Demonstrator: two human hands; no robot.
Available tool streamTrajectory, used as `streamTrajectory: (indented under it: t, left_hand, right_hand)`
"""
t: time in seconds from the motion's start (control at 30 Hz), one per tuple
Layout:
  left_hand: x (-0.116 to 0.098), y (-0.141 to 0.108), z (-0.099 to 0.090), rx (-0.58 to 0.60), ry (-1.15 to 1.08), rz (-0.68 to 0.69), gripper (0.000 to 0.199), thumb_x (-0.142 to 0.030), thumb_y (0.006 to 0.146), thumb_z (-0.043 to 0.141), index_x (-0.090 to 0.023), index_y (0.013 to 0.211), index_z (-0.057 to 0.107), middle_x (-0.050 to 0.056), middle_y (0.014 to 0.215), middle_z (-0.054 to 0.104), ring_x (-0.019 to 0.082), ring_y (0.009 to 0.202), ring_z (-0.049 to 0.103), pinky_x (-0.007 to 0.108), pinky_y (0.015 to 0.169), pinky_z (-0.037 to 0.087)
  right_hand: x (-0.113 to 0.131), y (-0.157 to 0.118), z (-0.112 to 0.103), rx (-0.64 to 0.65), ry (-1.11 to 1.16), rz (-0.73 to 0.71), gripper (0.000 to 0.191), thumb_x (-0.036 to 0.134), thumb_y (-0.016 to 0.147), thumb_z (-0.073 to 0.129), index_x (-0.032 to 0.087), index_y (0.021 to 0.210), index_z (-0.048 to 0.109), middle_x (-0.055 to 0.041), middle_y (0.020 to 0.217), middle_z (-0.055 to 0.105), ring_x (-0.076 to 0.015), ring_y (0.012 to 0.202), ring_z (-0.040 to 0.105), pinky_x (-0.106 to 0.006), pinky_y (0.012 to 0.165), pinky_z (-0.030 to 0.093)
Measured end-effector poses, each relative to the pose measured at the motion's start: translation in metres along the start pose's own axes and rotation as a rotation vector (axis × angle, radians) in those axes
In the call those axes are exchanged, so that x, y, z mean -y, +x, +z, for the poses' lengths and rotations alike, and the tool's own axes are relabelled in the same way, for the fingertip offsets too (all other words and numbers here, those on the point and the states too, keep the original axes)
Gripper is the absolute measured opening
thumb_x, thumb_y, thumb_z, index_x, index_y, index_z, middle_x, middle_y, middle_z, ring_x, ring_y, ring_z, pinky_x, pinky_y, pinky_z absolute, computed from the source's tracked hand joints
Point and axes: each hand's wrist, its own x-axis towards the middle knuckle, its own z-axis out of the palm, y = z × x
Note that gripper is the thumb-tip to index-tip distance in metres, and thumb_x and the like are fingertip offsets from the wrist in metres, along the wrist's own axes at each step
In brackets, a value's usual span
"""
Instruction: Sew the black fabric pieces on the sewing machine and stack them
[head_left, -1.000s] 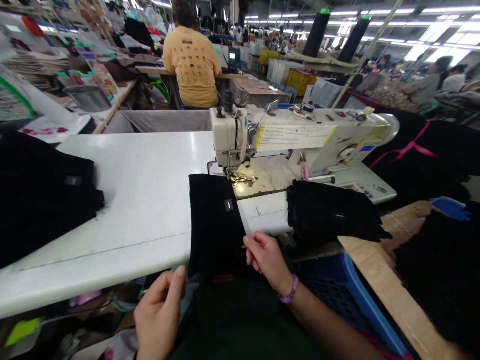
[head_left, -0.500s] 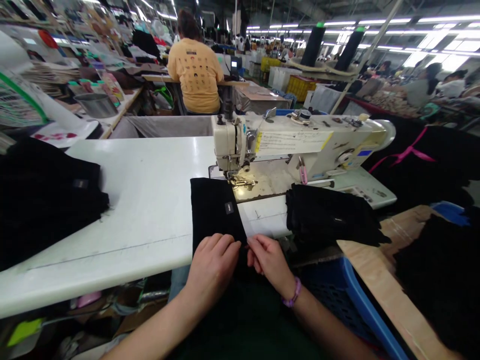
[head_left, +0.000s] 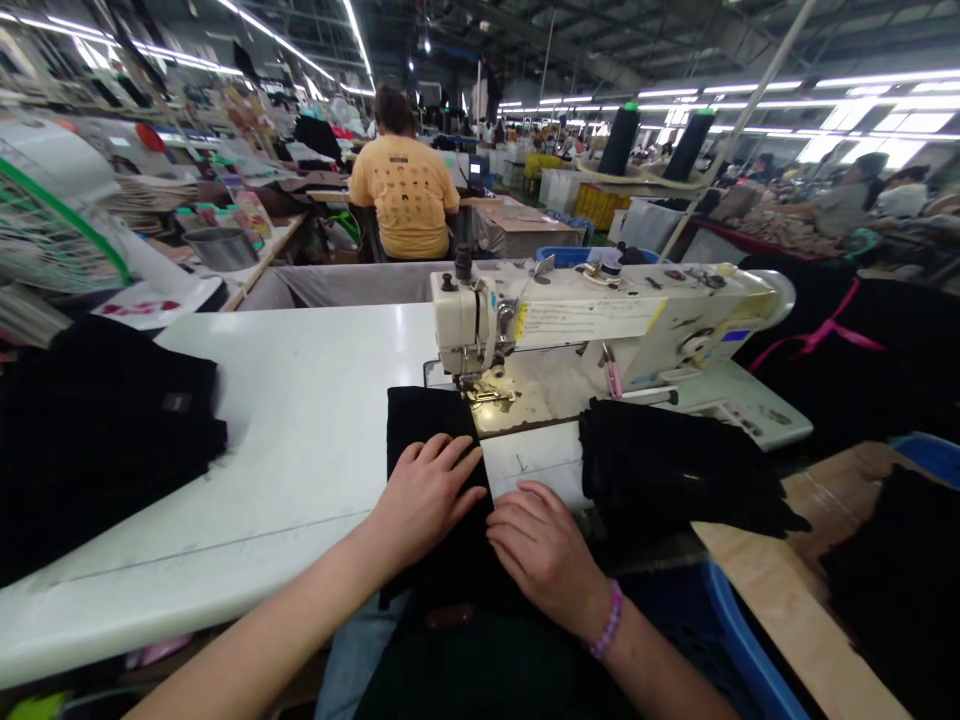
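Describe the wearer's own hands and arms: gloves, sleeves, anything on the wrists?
No gloves on the left hand or right hand. Both forearms are uncovered as far as the view shows, with no sleeve visible. A purple-and-pink beaded bracelet circles the right wrist; nothing shows on the left.

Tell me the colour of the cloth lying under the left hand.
The cloth under the left hand is black, seen best in the head view.

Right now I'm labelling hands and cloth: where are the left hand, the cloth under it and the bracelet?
Left hand (head_left: 429,497): head view, back of the hand.
Cloth (head_left: 422,414): head view, far end beyond the fingers.
Bracelet (head_left: 611,620): head view, beads.
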Motion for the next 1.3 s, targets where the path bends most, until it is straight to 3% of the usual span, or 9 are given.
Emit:
streamTrajectory:
  t: [0.23,0.6,0.8,1.0,1.17,1.3]
  left_hand:
    - [0.012,0.011,0.009,0.004,0.061,-0.014,0.035,-0.036,0.097,0.055,-0.023,0.129,0.062,0.009,0.134,0.064,0.03,0.118,0.056,0.043,0.089,0.047]
    - [0.047,0.042,0.013,-0.017,0.046,-0.021,0.036,-0.039,0.098,0.054,-0.022,0.128,0.063,0.01,0.133,0.063,0.03,0.117,0.056,0.043,0.091,0.048]
    - [0.043,0.036,0.012,-0.05,0.024,0.016,0.035,-0.034,0.095,0.057,-0.02,0.126,0.064,0.011,0.131,0.065,0.03,0.116,0.057,0.048,0.1,0.045]
    - [0.033,0.02,0.011,-0.057,-0.12,0.082,0.032,-0.03,0.102,0.042,-0.018,0.113,0.069,0.01,0.116,0.072,0.026,0.106,0.064,0.049,0.101,0.046]
    - [0.046,0.027,0.019,-0.075,-0.133,0.063,0.034,-0.032,0.101,0.043,-0.016,0.116,0.069,0.014,0.122,0.071,0.029,0.113,0.064,0.055,0.103,0.046]
    - [0.057,0.037,0.02,-0.023,-0.114,0.049,0.034,-0.033,0.099,0.046,-0.016,0.118,0.068,0.014,0.126,0.07,0.03,0.116,0.063,0.057,0.105,0.044]
  right_hand:
    - [-0.008,0.01,0.005,-0.005,0.052,0.043,0.018,0.009,0.094,0.055,0.02,0.102,0.067,-0.003,0.098,0.074,-0.0188,0.101,0.063,-0.046,0.113,0.037]
    - [-0.032,0.047,0.013,-0.005,0.038,0.087,0.021,0.007,0.086,0.057,0.023,0.091,0.07,-0.0015,0.096,0.074,-0.0196,0.1,0.061,-0.048,0.114,0.034]
    - [-0.046,0.06,0.018,0.003,-0.044,0.154,0.02,0.008,0.084,0.063,0.021,0.092,0.075,-0.0038,0.099,0.07,-0.021,0.104,0.058,-0.046,0.114,0.034]
    - [-0.059,0.074,0.023,0.041,-0.09,0.175,0.015,0.013,0.087,0.065,0.021,0.092,0.076,-0.0038,0.099,0.068,-0.0216,0.104,0.056,-0.045,0.112,0.034]
    - [-0.069,0.087,0.028,0.05,-0.106,0.194,0.018,0.013,0.088,0.064,0.023,0.095,0.077,-0.0037,0.102,0.068,-0.0222,0.105,0.055,-0.044,0.109,0.037]
    - [-0.075,0.096,0.033,0.047,-0.137,0.213,0.018,0.015,0.089,0.064,0.023,0.097,0.077,-0.004,0.104,0.069,-0.0228,0.107,0.054,-0.043,0.106,0.038]
